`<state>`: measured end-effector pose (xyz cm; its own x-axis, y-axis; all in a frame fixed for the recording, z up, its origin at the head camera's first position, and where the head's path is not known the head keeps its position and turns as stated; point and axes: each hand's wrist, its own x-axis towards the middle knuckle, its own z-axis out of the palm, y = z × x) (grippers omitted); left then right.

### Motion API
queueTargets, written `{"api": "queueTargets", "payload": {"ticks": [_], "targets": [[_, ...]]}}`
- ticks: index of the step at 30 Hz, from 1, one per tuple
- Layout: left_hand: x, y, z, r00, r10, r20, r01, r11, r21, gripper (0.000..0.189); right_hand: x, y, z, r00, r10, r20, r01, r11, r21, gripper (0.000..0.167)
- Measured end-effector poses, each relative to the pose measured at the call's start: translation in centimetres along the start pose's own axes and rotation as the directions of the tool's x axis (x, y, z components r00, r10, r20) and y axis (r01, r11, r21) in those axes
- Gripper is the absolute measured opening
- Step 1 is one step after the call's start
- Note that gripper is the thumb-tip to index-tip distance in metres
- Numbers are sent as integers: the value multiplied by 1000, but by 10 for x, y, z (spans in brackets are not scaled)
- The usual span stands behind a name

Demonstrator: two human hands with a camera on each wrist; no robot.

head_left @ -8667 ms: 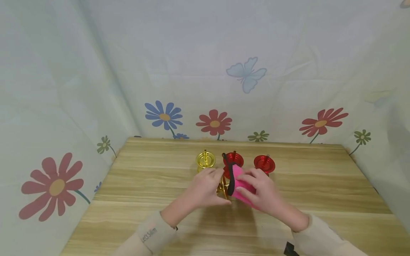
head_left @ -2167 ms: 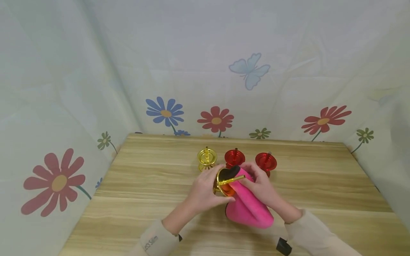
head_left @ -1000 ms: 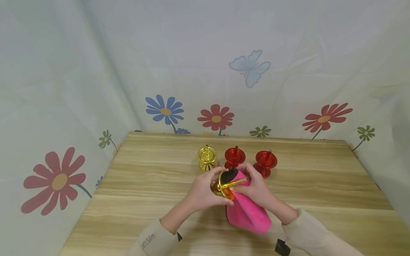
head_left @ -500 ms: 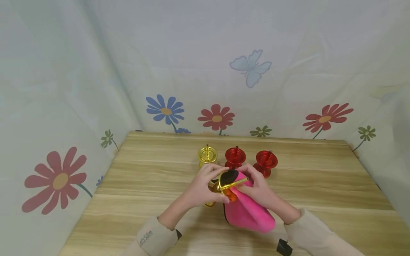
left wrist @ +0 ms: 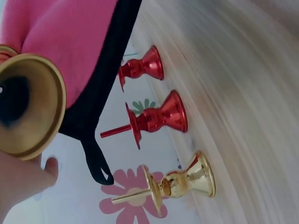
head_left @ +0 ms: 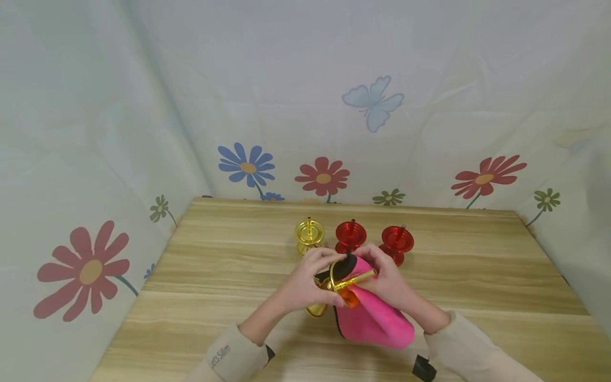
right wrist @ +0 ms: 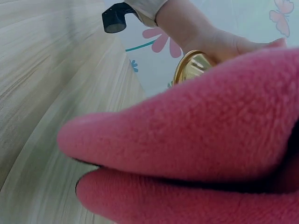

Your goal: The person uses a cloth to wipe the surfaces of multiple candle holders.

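My left hand (head_left: 304,284) grips a shiny gold candlestick (head_left: 336,285), tilted so its thin tube points right and up. Its round base shows below the hand, and in the left wrist view the hollow underside of the base (left wrist: 44,126) faces the camera. A pink cloth (head_left: 377,321) with black edging is bunched in my right hand (head_left: 386,276), which pinches it against the candlestick's dish. The cloth's lower part hangs over the table; its black loop (left wrist: 96,163) dangles in the left wrist view. In the right wrist view the cloth (right wrist: 187,126) hides most of the work.
Behind the hands stand an upright gold candlestick (head_left: 309,233) and two red candlesticks, one in the middle (head_left: 350,234) and one at the right (head_left: 397,241). They stand on a wooden table (head_left: 229,254), before a flower-printed curtain (head_left: 267,79).
Since the oldest frame, the candlestick has turned tube-side right and the cloth hangs lower. Over the last second its base has swung down into view below my left hand.
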<state>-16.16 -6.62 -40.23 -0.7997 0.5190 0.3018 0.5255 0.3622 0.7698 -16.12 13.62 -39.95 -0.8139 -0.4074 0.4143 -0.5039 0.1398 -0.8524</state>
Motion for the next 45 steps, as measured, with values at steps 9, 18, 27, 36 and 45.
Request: {"api": "queueTargets", "payload": {"ticks": [9, 18, 27, 36, 45], "targets": [[-1, 0, 4, 982, 72, -177, -86, 994, -68, 61, 0, 2, -2, 995, 65, -77, -61, 997, 55, 31], [1, -9, 3, 1000, 19, -11, -21, 975, -219, 55, -1, 1, -3, 996, 87, -35, -86, 995, 43, 30], [-3, -5, 25, 840, 296, -454, -245, 955, 169, 36, 1, 3, -4, 950, 266, -161, -253, 963, 95, 29], [-2, 5, 23, 895, 360, -263, -219, 869, 444, 82, 3, -4, 0, 935, 315, -164, -297, 947, 122, 31], [0, 3, -3, 999, 33, 42, -35, 998, 43, 90, 1, -4, -5, 984, 177, -38, -177, 984, -5, 27]]}}
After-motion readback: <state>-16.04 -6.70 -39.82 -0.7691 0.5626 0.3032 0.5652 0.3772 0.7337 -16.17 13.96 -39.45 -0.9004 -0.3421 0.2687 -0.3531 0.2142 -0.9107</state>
